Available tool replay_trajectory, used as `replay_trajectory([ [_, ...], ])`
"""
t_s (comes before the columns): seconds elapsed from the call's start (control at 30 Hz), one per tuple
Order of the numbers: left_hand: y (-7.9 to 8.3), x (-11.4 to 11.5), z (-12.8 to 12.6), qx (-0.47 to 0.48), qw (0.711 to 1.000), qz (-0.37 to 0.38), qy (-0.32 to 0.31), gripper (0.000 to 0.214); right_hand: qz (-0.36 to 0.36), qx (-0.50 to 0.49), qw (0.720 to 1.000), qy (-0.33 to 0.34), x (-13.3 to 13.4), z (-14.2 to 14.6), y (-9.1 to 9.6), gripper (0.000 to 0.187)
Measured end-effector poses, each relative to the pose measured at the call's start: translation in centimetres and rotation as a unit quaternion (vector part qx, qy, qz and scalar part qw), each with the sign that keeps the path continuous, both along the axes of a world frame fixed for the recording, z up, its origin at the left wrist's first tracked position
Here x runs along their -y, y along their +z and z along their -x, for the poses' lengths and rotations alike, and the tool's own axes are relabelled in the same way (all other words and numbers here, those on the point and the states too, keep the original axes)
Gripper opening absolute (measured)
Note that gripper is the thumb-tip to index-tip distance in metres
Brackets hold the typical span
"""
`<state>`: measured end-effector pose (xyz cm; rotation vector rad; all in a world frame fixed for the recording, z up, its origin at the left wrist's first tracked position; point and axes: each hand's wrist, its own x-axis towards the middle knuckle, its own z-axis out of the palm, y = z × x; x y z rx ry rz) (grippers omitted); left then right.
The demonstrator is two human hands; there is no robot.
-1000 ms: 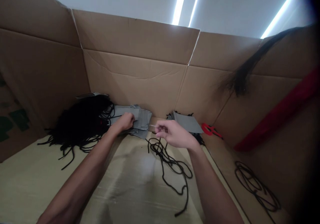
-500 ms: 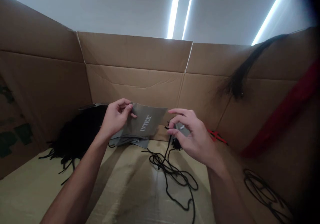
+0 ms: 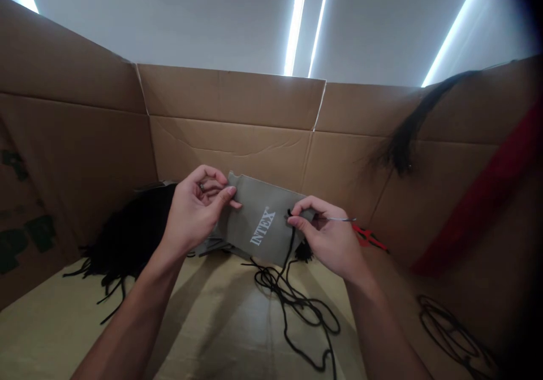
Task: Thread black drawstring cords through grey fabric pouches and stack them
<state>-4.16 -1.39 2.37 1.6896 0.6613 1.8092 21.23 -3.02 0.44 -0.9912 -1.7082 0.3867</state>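
1. The left hand (image 3: pixel 195 213) holds the left side of a soft grey cloth pouch (image 3: pixel 261 227) with white INTEX letters on it. Its fingers are clamped on the cloth.
2. The right hand (image 3: pixel 324 236) holds the right side of the same pouch. Its fingers are pinched together on the cloth.
3. The pouch is held up between the two hands, in front of a low stack of flat grey pouches (image 3: pixel 212 247).
4. A long thin black cord (image 3: pixel 292 250) runs up to the right fingers. It falls down into loose loops on the flat cardboard bottom (image 3: pixel 212 335) of a big box.
5. A thin silver stick (image 3: pixel 339 219) pokes out to the right from the right hand.
6. A big heap of black cords (image 3: pixel 131 233) lies left of the left hand.
7. Small red scissors (image 3: pixel 367 237) lie to the right of the right hand.
8. A loop of black cord (image 3: pixel 453 329) lies at the far right.
9. Tall brown cardboard walls (image 3: pixel 229 148) stand behind it all. A bunch of black cords (image 3: pixel 403 148) and a red strip (image 3: pixel 479 199) are on the right wall.
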Motion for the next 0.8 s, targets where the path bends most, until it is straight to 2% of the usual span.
replay_trajectory([
  [0.43, -0.1, 0.0, 0.1, 0.002, 1.000, -0.001, 0.020, 0.024, -0.012, 0.026, 1.000, 0.012, 0.0, -0.2, -0.1, 0.010],
  [0.5, -0.2, 0.2, 0.0, -0.028, 0.998, -0.021, 0.057, 0.018, -0.057, 0.024, 0.998, 0.005, 0.1, 0.0, -0.1, 0.008],
  [0.57, -0.4, 0.7, -0.5, -0.084, 0.989, -0.054, 0.107, 0.012, -0.123, 0.015, 0.992, -0.033, 0.5, 0.4, -0.1, 0.006],
  [0.63, -0.7, 1.4, -1.3, -0.147, 0.977, -0.086, 0.129, 0.011, -0.170, 0.010, 0.983, -0.070, 1.0, 0.8, -0.1, 0.005],
  [0.7, -1.1, 2.0, -2.4, -0.194, 0.969, -0.109, 0.108, 0.013, -0.178, 0.008, 0.982, -0.066, 1.7, 1.3, 0.1, 0.003],
  [0.8, -2.0, 2.4, -4.0, -0.200, 0.970, -0.126, 0.065, 0.015, -0.139, -0.010, 0.990, -0.008, 2.4, 2.0, 0.2, 0.005],
])
